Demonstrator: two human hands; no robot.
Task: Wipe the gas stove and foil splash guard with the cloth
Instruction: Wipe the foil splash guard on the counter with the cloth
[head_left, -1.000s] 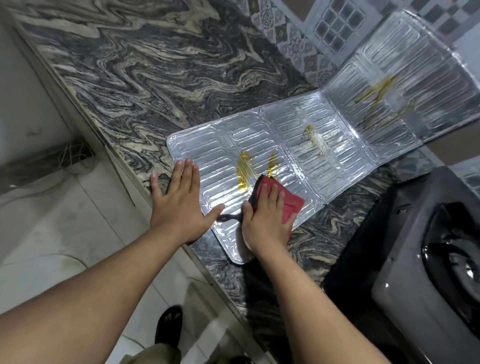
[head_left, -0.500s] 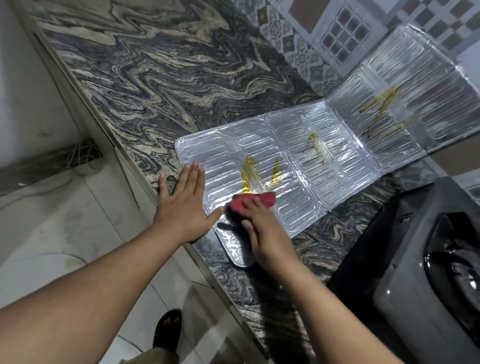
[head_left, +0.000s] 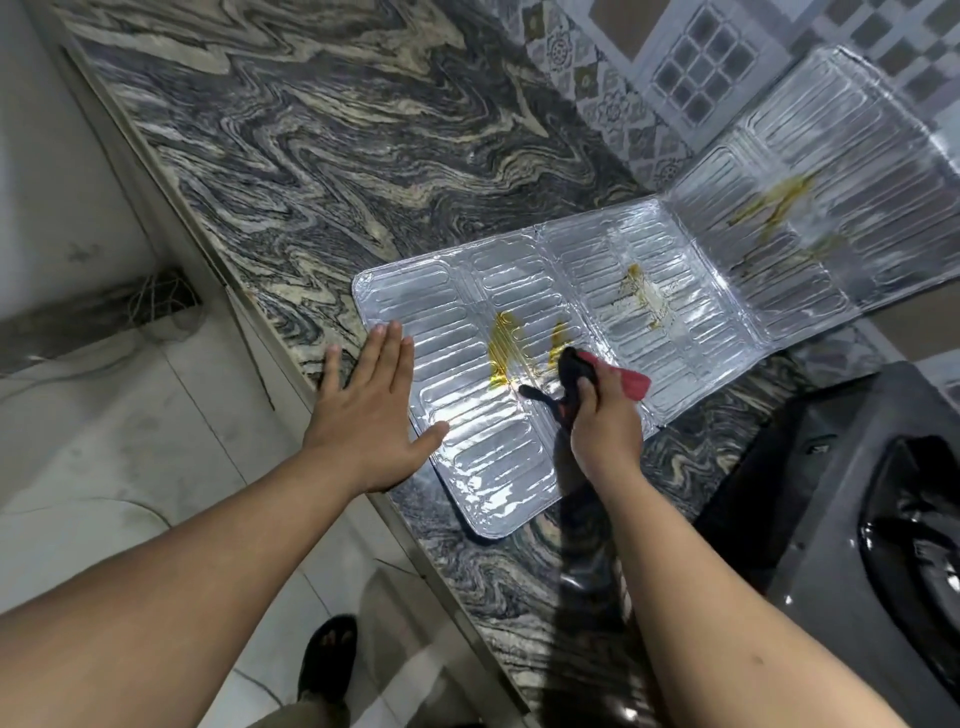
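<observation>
Right hand wiping the foil guard with the cloth, left hand pressing the sheet flat.

The foil splash guard (head_left: 597, 332) is thin embossed sheet, probably very light and easy to dent or slide, so I judge it needs a flat palm on it and only gentle pressure. It lies unfolded on the marble counter (head_left: 311, 156) in the middle of the frame, and its far panel rises against the tiled wall (head_left: 675, 67) at the upper right. The left hand (head_left: 371, 410) rests open, fingers straight, on the guard's left edge. The right hand (head_left: 605, 415) grips the soft red and black cloth (head_left: 631, 382), bunched, just beside the yellow grease streaks (head_left: 501, 348). The gas stove (head_left: 857, 493), heavy and rigid, stands at the lower right, apart from both hands.
</observation>
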